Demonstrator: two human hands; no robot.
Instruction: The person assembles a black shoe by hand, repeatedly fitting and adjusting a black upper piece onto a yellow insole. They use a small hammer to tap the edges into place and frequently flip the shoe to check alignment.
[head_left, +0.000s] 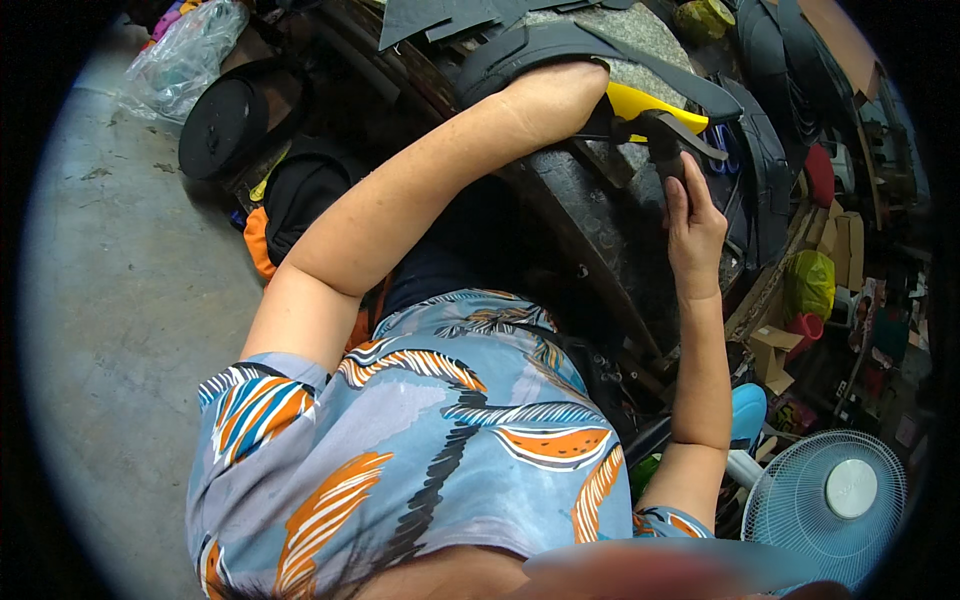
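My left arm reaches across to the bench, and my left hand (575,95) is bent down beside a wide curved black rubber-like piece (530,48). Its fingers are hidden. Next to it runs a curved yellow strip (655,105), lying between the black piece and a dark part with a short thick end (667,155). My right hand (692,225) is raised at that end, thumb and fingers closed against it; a narrow grey-black curved strip (695,137) sticks out just above. Whether the dark part is a tool or part of the workpiece cannot be made out.
A worn dark bench (570,205) and a pale stone-like slab (640,65) lie under the work. Stacked black curved pieces (790,70) stand at far right. Nearer are a yellow bag (808,283), a cardboard box (772,355) and a fan (825,505). A black round container (222,125) is at left.
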